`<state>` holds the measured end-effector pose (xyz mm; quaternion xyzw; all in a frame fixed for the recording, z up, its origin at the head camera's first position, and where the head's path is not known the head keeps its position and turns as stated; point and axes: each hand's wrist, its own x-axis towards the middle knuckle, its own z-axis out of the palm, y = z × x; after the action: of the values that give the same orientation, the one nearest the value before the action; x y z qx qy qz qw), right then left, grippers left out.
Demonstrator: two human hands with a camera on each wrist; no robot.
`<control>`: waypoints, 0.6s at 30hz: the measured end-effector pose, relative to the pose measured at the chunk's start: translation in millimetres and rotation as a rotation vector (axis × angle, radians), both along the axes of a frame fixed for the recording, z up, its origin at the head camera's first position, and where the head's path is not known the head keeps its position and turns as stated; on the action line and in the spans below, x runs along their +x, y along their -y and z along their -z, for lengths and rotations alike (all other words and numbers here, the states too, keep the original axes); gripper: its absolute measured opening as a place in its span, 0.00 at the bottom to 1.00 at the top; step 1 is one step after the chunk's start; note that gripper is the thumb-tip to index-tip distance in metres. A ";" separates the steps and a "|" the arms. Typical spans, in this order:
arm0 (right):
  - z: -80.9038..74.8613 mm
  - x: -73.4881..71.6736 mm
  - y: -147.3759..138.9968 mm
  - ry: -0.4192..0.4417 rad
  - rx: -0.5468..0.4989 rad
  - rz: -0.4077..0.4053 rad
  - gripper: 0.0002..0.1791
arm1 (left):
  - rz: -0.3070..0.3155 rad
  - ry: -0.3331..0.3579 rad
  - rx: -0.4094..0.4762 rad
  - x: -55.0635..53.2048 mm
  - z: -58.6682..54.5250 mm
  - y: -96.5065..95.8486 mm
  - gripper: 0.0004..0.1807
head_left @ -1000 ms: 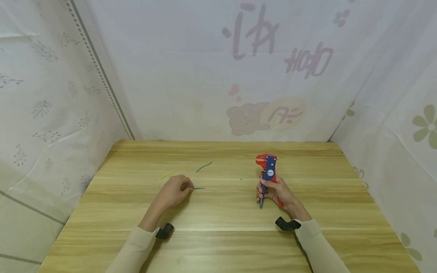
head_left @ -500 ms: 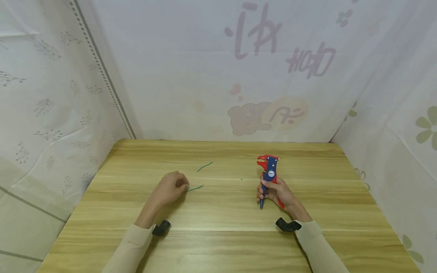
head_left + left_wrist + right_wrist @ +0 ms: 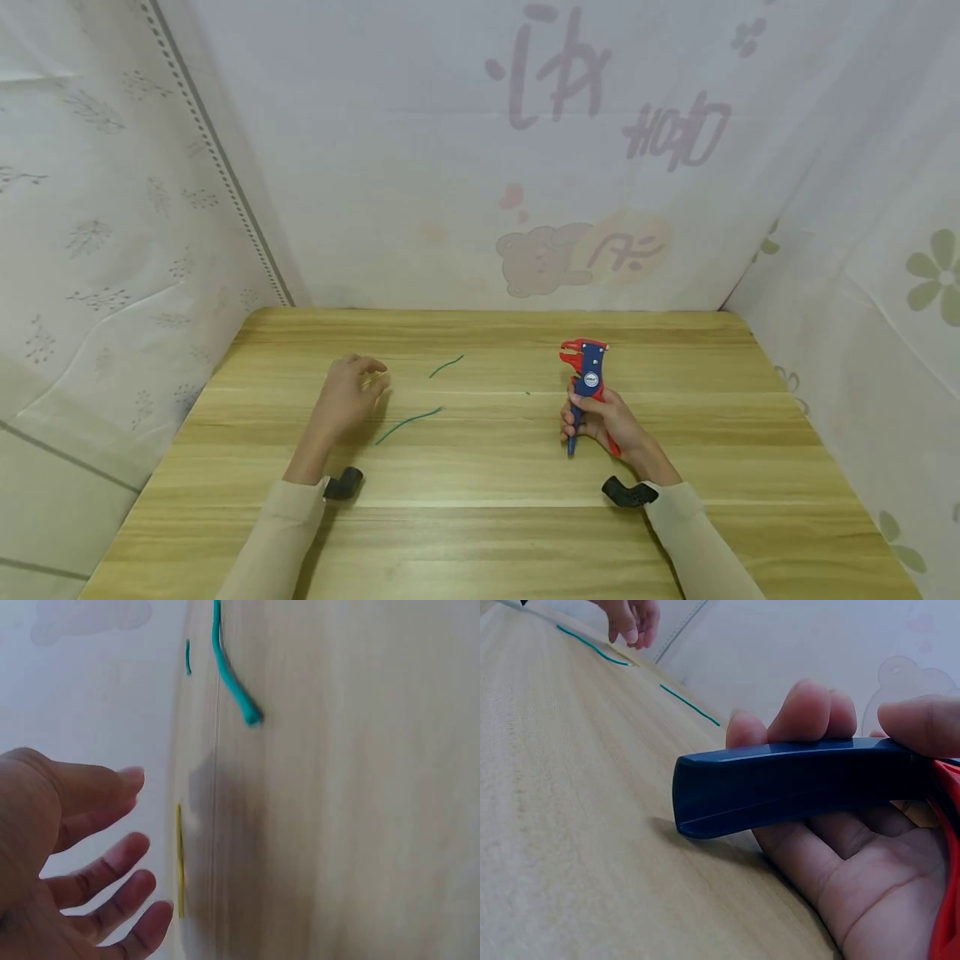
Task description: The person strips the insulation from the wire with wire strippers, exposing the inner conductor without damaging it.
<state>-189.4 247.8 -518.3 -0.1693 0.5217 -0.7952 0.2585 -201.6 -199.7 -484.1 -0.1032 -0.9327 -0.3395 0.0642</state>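
Note:
My right hand [image 3: 617, 423] grips the handles of a blue and red wire stripper [image 3: 592, 360], its head pointing to the far side of the table. In the right wrist view the fingers wrap one blue handle [image 3: 795, 784]. My left hand [image 3: 347, 398] is at the left with its fingers loosely spread and nothing between them. Below those fingers lies a yellow wire [image 3: 180, 862], mostly covered by the hand in the head view. A longer green wire [image 3: 407, 424] lies to the right of the left hand. Farther back is a shorter green wire [image 3: 446, 366].
A tiny green scrap [image 3: 528, 393] lies on the wooden table [image 3: 480, 533] between the hands. Patterned cloth [image 3: 405, 167] hangs behind the table and at both sides. Each wrist carries a black camera mount [image 3: 343, 483].
My left hand has let go of the longer green wire, leaving it on the table, and moved left and back over the yellow wire. The right hand still holds the wire stripper in place.

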 end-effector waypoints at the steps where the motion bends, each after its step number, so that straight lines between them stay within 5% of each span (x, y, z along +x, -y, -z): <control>1: 0.2 0.0 -0.2 -0.001 0.001 0.000 0.12 | -0.011 0.004 0.009 -0.9 0.5 1.7 0.14; 9: 1.5 -1.1 -0.8 0.024 0.029 0.015 0.16 | -0.143 0.134 0.036 -5.6 5.6 12.9 0.17; 18: 1.6 -0.9 -0.4 0.014 0.017 0.009 0.11 | -0.160 0.202 0.017 -8.4 6.3 16.0 0.08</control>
<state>-190.3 248.2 -519.9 -0.1594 0.5272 -0.7931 0.2600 -210.0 -215.7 -490.4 0.0069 -0.9367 -0.3500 -0.0025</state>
